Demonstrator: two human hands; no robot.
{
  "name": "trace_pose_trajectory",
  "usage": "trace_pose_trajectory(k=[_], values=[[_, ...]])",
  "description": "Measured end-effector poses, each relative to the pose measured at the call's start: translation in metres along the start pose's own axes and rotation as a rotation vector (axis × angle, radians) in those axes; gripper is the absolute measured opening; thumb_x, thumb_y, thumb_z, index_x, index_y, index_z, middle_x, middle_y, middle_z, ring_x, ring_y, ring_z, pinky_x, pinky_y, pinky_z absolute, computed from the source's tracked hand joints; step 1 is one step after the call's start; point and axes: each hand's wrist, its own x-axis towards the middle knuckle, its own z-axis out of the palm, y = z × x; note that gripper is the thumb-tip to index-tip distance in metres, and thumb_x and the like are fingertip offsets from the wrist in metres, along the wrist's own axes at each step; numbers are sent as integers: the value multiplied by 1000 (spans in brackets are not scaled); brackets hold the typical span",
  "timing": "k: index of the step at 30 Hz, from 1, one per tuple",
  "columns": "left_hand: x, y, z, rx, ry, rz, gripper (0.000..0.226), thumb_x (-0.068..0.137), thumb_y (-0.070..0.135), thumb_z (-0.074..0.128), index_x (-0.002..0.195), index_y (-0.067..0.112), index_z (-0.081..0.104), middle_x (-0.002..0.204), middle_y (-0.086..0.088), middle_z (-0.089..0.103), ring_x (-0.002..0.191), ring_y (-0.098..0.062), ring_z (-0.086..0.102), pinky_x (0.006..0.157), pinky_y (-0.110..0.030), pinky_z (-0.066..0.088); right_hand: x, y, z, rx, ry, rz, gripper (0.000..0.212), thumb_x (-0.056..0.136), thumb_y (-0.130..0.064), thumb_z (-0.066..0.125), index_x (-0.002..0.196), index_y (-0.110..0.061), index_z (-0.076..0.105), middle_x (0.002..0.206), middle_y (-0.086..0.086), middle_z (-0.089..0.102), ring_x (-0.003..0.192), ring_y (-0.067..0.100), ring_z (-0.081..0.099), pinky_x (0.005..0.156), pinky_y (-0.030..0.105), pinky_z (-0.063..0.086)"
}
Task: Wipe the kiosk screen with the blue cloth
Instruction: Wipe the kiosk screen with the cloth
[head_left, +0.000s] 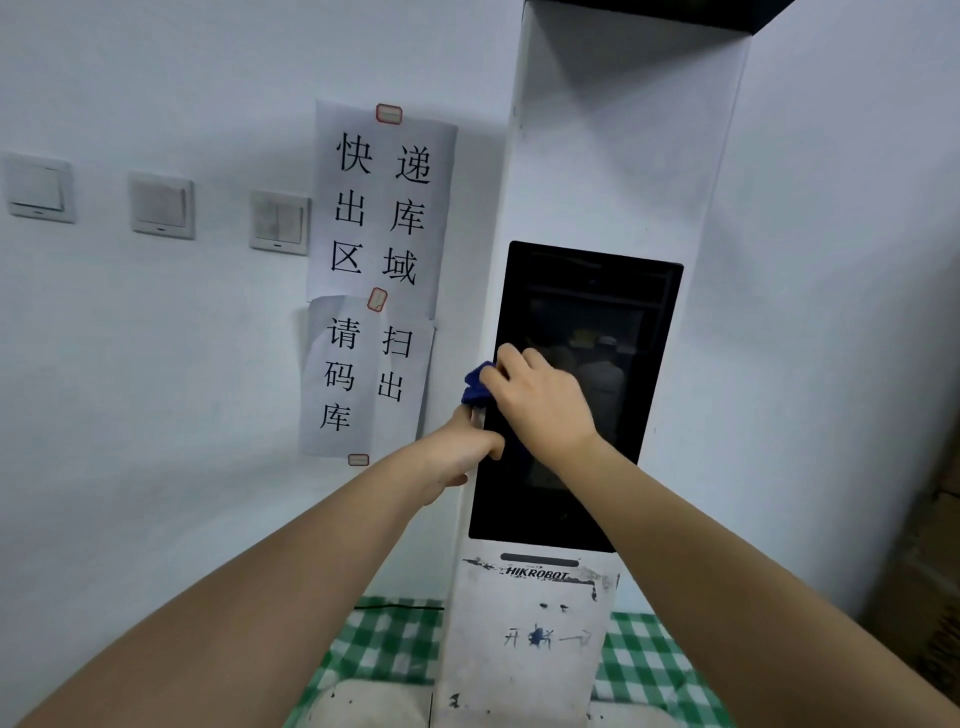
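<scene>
You were in the middle of the wipe itself. Your right hand (537, 397) lay pressed on the blue cloth (477, 385) at the left edge of the kiosk screen (597, 312), about halfway up the glass, in the centre of the frame. The fingers were curled over the cloth, bunching it against the panel, so only a dark blue fold showed at the left of your knuckles. Your left hand (462, 452) sat just below, wrapped around the left side of the kiosk column (618, 156), apparently bracing it; you could not tell from this view how tightly it gripped, and a small pale object showed between the 2 hands that was too unclear to name.

The next move, as a judgement, called for dragging the cloth across to the right edge while keeping flat pressure, then covering the upper and lower parts of the glass, which looked untouched by the cloth here.

The screen was dark and glossy, mirroring faint shapes. Below it ran a narrow slot and a scuffed white panel (530, 649) with worn lettering and marker scribbles. At the left of the frame, 2 paper notices (374, 280) hung taped on a pale wall, with 3 light switches (161, 210) further left. A green checked cloth (384, 649) covered the surface at the bottom.
</scene>
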Motion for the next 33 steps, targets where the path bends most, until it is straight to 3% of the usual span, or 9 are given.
trace_pose_trajectory(k=[6,11,16,18,21,24,28,31,33], values=[[0,-2,0,-23,-11,-8,85,83,6,51,152,32,8,143,-2,40,125,-20,42,92,-32,42,-2,5,-1,77,112,276,38,59,-3,82,91,-7,63,87,11,57,67,24,55,42,21,24],[-1,-3,3,-18,6,7,64,83,4,48,141,23,30,111,-3,45,98,-17,41,72,-24,39,-16,-11,7,34,-8,10,46,45,-4,86,84,-8,64,80,9,56,61,23,53,41,21,21],[-1,-1,2,-11,-12,8,83,84,4,50,153,27,8,144,-2,36,116,-18,42,90,-30,41,-4,4,1,109,86,284,36,60,-3,82,91,-7,64,86,10,57,66,23,55,41,21,26],[-1,-2,3,-2,-1,12,80,84,3,49,152,26,13,135,-1,41,113,-18,42,88,-30,42,-11,-5,6,105,64,236,40,56,-2,83,90,-7,64,85,10,57,64,24,54,40,20,24],[-2,-3,4,12,4,26,69,85,0,47,145,24,24,102,9,45,103,-16,40,82,-27,41,-21,-11,8,66,-5,84,47,45,0,85,87,-7,64,81,10,56,60,23,52,41,20,20],[-2,-4,3,8,5,23,76,84,0,47,150,26,19,125,5,45,106,-15,42,79,-25,43,-13,2,3,33,-10,54,46,46,1,84,86,-8,63,81,9,56,61,24,52,41,21,21],[-5,-4,3,0,-7,12,87,85,2,49,154,29,3,155,3,26,123,-17,40,88,-29,41,-9,17,-1,82,100,262,35,62,-2,81,92,-8,64,86,9,57,66,22,55,41,21,24],[-6,-3,4,-2,-1,26,85,86,2,48,154,29,4,154,3,26,114,-15,39,86,-28,40,-19,3,6,86,66,260,43,55,-2,84,92,-8,64,87,10,57,67,22,54,41,21,25],[-4,-4,4,-10,7,33,79,86,1,47,152,29,12,136,6,41,108,-15,39,83,-28,41,-28,-7,10,76,0,152,49,46,-1,85,89,-8,64,85,10,57,65,24,54,41,20,23]])
